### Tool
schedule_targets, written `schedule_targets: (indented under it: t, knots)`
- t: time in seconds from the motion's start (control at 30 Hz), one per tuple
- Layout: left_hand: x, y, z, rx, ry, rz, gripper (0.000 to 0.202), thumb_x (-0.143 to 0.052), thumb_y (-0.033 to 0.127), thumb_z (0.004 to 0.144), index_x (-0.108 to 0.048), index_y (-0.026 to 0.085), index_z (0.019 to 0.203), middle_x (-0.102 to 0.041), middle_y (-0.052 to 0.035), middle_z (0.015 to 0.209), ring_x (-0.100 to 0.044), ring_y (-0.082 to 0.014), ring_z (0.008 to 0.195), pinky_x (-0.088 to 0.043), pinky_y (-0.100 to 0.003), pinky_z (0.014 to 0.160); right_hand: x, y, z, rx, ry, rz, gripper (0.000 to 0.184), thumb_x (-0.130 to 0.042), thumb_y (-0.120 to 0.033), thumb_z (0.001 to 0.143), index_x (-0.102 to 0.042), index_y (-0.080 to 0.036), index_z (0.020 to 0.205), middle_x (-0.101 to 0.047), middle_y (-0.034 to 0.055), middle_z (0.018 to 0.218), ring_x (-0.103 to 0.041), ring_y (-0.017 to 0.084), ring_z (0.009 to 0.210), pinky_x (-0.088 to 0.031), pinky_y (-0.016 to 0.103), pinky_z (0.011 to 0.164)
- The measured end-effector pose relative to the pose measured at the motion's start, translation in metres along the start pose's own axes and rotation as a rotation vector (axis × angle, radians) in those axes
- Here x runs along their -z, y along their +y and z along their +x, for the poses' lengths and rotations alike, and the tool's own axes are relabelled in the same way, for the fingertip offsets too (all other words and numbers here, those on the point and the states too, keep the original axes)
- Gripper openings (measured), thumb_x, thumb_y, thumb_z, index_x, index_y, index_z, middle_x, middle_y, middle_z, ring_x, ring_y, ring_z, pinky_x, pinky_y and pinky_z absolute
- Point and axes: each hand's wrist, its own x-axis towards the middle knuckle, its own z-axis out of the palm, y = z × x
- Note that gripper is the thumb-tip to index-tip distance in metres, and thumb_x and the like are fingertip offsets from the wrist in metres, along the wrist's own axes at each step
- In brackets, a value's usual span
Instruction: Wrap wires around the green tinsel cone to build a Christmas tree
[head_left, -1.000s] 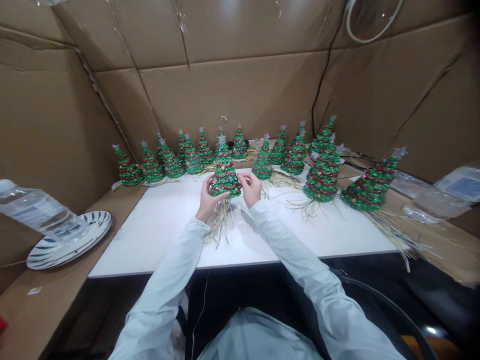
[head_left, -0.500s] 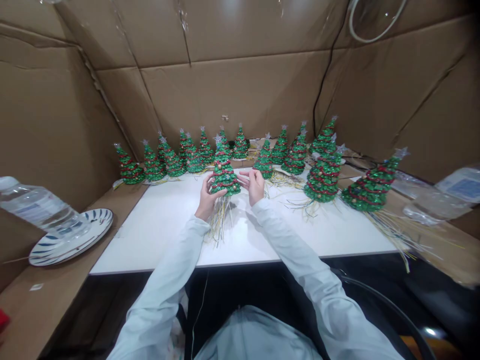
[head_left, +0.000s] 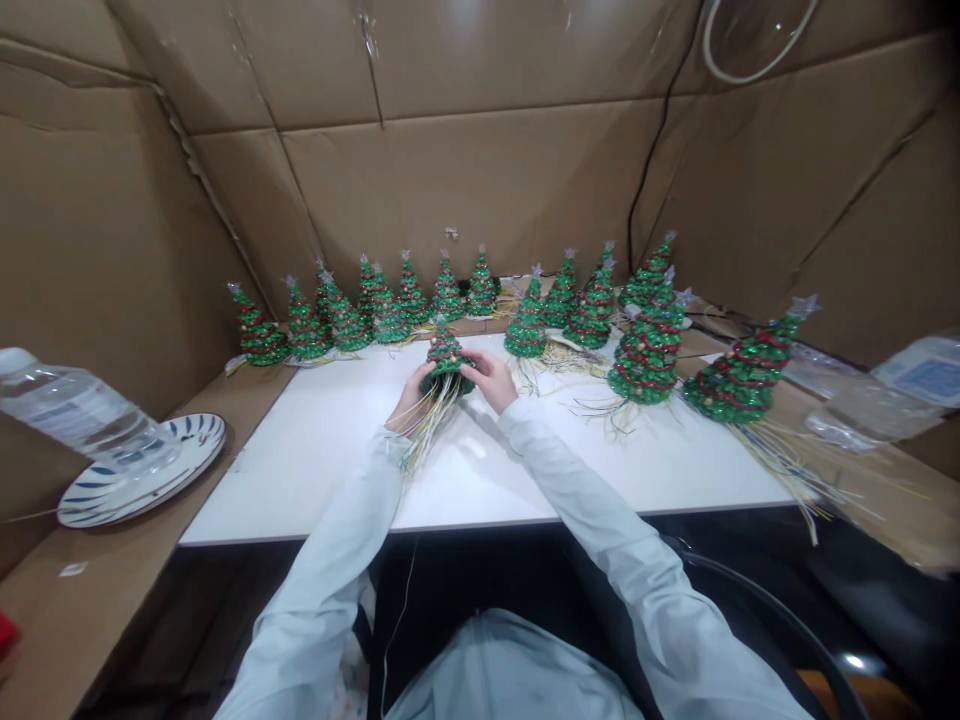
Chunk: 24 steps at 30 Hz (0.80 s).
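Between my hands is a small beaded Christmas tree (head_left: pixel 444 350), green with red bands and a star at its tip. It is tilted away from me, so its underside faces me. A bundle of thin yellow and white wires (head_left: pixel 433 425) trails from its base toward me. My left hand (head_left: pixel 410 403) grips the base from the left, its fingers partly hidden behind the tree and wires. On the other side, my right hand (head_left: pixel 491 380) pinches the lower rim with thumb and fingers. Both hands are above the white board (head_left: pixel 315 470).
Several similar trees (head_left: pixel 345 322) line the back, and larger ones (head_left: pixel 733 375) stand at the right with loose wires. A water bottle (head_left: pixel 82 410) rests on a striped plate (head_left: pixel 202 440) at left; another bottle (head_left: pixel 892 385) is at right. Cardboard walls (head_left: pixel 510 170) surround the table.
The held tree has tipped from upright to leaning away, showing its base and wires. My right hand has moved slightly left and now touches its rim.
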Motion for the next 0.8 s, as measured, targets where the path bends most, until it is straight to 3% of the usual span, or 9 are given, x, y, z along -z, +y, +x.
schedule_targets:
  t: [0.1,0.27,0.57,0.8]
  knots:
    - [0.002,0.004,-0.003,0.091,-0.015,-0.031,0.036,-0.057,0.042,0.07,-0.061,0.017,0.095,-0.066,-0.005,0.081,-0.061,-0.0244,0.082,-0.049,-0.039,0.075,0.001,0.009,0.0,0.021,-0.015,-0.127,0.037,-0.063,-0.023,0.063,-0.06,-0.02,0.1,-0.063,0.0044,0.104,-0.058,0.018,0.099,-0.044,0.037,0.091]
    - [0.006,0.006,-0.01,0.23,-0.039,-0.017,0.039,-0.059,0.036,0.071,-0.057,0.017,0.105,-0.065,-0.0066,0.092,-0.061,-0.0223,0.083,-0.05,-0.035,0.072,0.006,0.02,0.003,0.008,0.024,-0.162,0.037,-0.052,-0.015,0.068,-0.059,-0.02,0.103,-0.062,0.0042,0.107,-0.056,0.017,0.103,-0.045,0.035,0.091]
    - [0.004,0.004,-0.011,0.178,0.055,0.157,0.038,-0.065,0.027,0.067,-0.059,0.02,0.104,-0.064,-0.0052,0.094,-0.062,-0.0174,0.075,-0.05,-0.029,0.066,0.007,0.038,0.009,-0.066,0.086,-0.061,0.034,-0.053,-0.011,0.063,-0.059,-0.017,0.097,-0.064,0.0054,0.102,-0.058,0.018,0.1,-0.04,0.036,0.097]
    - [0.012,0.0,-0.016,0.078,-0.018,0.155,0.041,-0.07,0.025,0.061,-0.059,0.02,0.1,-0.061,-0.0065,0.104,-0.06,-0.0191,0.087,-0.05,-0.03,0.071,0.008,0.04,0.011,-0.112,0.108,-0.014,0.035,-0.053,-0.01,0.063,-0.059,-0.016,0.097,-0.063,0.0065,0.105,-0.057,0.016,0.101,-0.039,0.035,0.097]
